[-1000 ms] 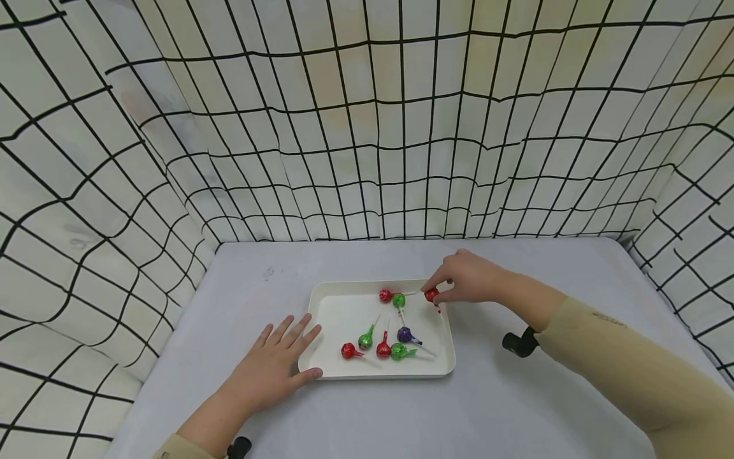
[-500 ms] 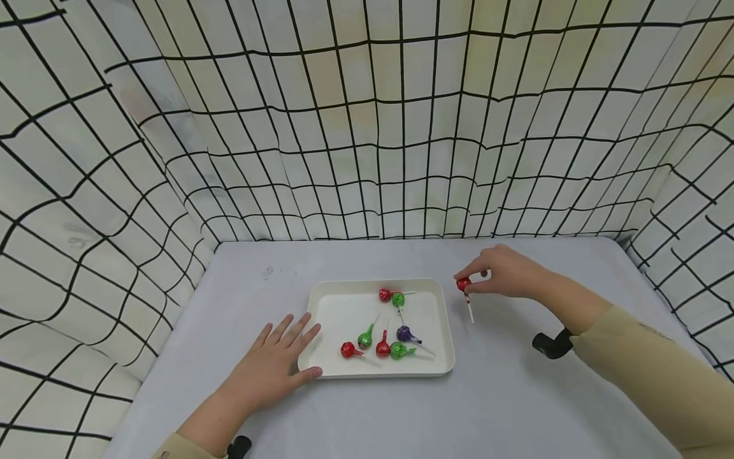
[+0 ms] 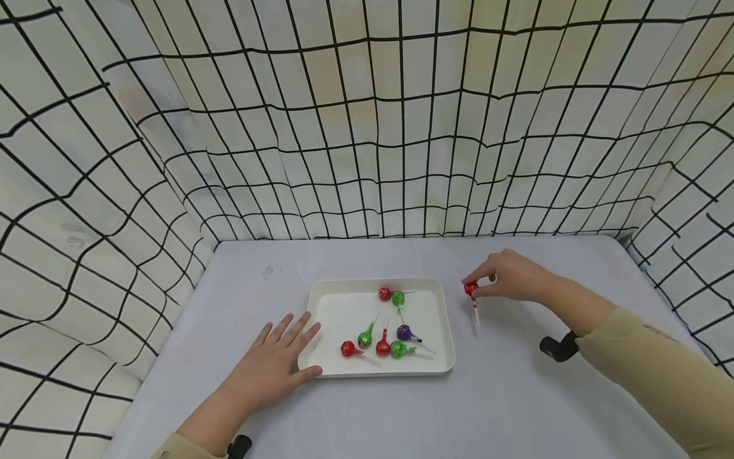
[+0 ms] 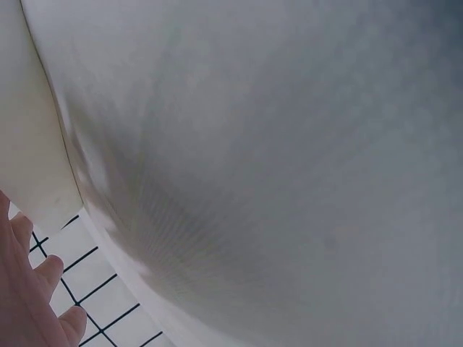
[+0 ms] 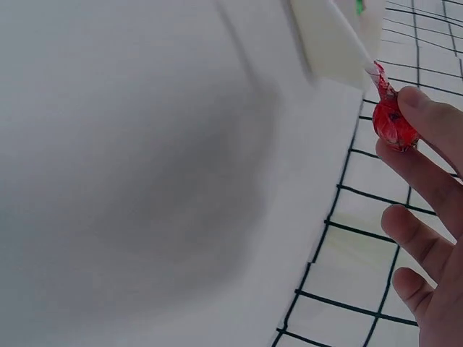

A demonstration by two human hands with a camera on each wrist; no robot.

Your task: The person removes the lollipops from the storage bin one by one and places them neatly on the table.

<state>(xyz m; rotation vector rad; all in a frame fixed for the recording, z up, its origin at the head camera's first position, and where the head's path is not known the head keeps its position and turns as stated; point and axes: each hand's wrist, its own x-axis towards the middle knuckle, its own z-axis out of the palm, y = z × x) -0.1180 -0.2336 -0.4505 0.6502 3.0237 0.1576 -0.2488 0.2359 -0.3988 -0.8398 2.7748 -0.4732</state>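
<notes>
My right hand (image 3: 513, 275) pinches a red-wrapped lollipop (image 5: 395, 124) by its candy head between thumb and forefinger, right of the tray. Its white stick points down toward the table in the head view. At the left edge of the white tray (image 3: 335, 296), my left hand (image 3: 275, 363) rests with fingers spread, thumb at the near left corner. On the tray lie several wrapped lollipops, among them a purple lollipop (image 3: 404, 333), a green lollipop (image 3: 365, 339) and a red lollipop (image 3: 348, 349). The left wrist view shows fingers (image 4: 51, 267) beside the tray's side.
The table (image 3: 516, 395) has a pale cloth over it. White walls with a black grid (image 3: 401, 127) stand behind and at both sides. A black wrist device (image 3: 559, 347) is on the right forearm, above the table.
My right hand has carried the red lollipop from the tray's far right corner out over its right edge, then slightly lower and further right. The left hand has stayed in place.
</notes>
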